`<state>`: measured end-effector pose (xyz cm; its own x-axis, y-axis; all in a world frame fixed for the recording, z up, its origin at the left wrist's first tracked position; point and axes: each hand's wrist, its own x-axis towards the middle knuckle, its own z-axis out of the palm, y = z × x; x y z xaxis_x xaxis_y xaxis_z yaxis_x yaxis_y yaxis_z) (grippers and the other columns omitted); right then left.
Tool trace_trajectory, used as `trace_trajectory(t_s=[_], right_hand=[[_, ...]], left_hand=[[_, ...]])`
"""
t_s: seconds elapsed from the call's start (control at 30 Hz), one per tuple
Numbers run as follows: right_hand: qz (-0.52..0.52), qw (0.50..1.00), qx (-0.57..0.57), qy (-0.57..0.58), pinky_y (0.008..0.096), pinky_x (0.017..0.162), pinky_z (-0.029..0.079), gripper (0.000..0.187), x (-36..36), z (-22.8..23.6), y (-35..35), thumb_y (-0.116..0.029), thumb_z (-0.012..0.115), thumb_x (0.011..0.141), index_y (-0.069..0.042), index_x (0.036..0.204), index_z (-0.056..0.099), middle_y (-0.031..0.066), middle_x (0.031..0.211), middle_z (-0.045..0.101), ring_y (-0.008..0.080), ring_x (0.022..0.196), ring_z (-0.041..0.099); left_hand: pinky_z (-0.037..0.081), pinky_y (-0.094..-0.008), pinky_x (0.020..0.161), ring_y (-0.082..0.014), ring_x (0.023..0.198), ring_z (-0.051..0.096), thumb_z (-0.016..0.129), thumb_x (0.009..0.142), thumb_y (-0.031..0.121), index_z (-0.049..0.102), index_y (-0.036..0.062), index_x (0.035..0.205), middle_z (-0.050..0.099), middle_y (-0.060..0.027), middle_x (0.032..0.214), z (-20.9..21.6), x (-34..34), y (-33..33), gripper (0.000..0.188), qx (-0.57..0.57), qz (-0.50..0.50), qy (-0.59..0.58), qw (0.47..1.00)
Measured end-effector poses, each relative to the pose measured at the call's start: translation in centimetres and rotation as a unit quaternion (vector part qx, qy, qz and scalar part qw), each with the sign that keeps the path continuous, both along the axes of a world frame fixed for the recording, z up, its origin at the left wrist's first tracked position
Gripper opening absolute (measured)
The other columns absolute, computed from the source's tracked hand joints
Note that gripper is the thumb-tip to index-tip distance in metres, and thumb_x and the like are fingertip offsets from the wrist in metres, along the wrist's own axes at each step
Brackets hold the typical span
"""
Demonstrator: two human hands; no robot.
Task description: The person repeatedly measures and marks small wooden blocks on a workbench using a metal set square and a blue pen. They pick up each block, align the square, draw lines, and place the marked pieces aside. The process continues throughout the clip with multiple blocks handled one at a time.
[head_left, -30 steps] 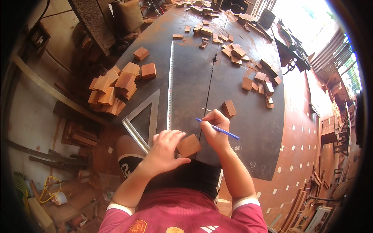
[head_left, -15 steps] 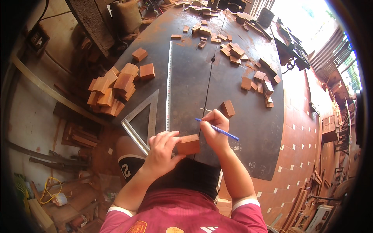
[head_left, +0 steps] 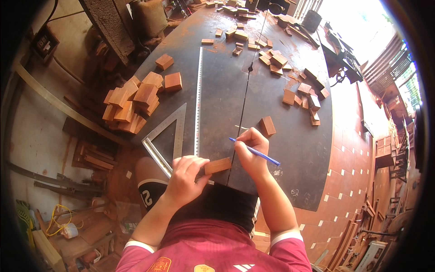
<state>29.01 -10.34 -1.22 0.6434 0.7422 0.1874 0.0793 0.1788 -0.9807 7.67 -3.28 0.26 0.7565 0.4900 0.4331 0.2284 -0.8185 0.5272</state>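
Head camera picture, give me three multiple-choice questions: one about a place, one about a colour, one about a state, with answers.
1. Where does the long steel ruler lie?
A. On the dark table, right of the metal set square
B. On the floor
C. Across the pile of blocks

2. What colour is the pen?
A. Red
B. Blue
C. Green

3. How is the wooden block by the table's near edge held?
A. Lying untouched
B. Gripped by both hands
C. Gripped in the left hand's fingers

Answers: 1 A, the ruler runs along the table beside the set square. 2 B, the pen in the right hand is blue. 3 C, only the left hand grips it.
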Motion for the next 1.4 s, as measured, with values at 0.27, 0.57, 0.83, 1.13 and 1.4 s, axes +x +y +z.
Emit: trace_trajectory(t_s=[0.27,0.57,0.83,1.13,1.4], right_hand=[[0.000,1.000,0.003,-0.012,0.0230,0.060,0.044,0.006,0.2,-0.4,0.0,0.001,0.066,0.080,0.000,0.079,0.060,0.0000,0.072,0.059,0.0042,0.067,0.053],[0.000,1.000,0.000,0.000,0.0223,0.058,0.043,0.006,-0.2,0.0,0.1,0.001,0.065,0.080,0.000,0.078,0.060,0.0002,0.071,0.059,0.0038,0.064,0.052],[-0.002,1.000,0.002,-0.016,0.0230,0.060,0.044,0.006,-0.1,0.1,0.1,0.001,0.065,0.080,0.001,0.078,0.060,0.0009,0.073,0.060,0.0047,0.066,0.054],[0.011,1.000,-0.009,-0.003,0.0227,0.059,0.044,0.006,-0.1,0.0,-0.1,0.002,0.066,0.080,0.002,0.079,0.060,0.0010,0.075,0.059,0.0044,0.066,0.054],[0.046,0.996,-0.044,-0.062,0.0242,0.057,0.047,0.012,-0.4,0.0,0.2,-0.006,0.071,0.089,0.000,0.083,0.062,0.0033,0.069,0.066,0.0053,0.064,0.060]], left_hand=[[0.044,-0.0421,0.095,-0.0278,0.105,0.065,0.084,0.073,0.006,0.066,0.0094,0.114,0.068,-0.0069,0.109,0.0,0.1,0.2,0.044,0.031,-0.019,-0.026,0.999],[0.042,-0.0421,0.097,-0.0260,0.110,0.064,0.092,0.069,0.023,0.067,0.0111,0.112,0.067,-0.0038,0.116,1.0,-0.8,-0.1,0.051,0.000,-0.084,0.004,0.996],[0.042,-0.0435,0.100,-0.0286,0.118,0.061,0.091,0.068,0.019,0.065,0.0081,0.121,0.065,-0.0081,0.125,-0.6,-0.5,-0.7,0.060,0.012,-0.033,0.048,0.998],[0.039,-0.0458,0.108,-0.0337,0.127,0.054,0.084,0.072,0.014,0.059,0.0050,0.134,0.060,-0.0139,0.134,-0.2,-0.5,-0.2,0.067,-0.019,0.053,0.085,0.995],[0.044,-0.0466,0.104,-0.0379,0.117,0.056,0.078,0.081,0.016,0.063,0.0009,0.126,0.063,-0.0185,0.126,-1.3,-1.5,0.8,0.050,-0.041,0.149,0.040,0.987]])
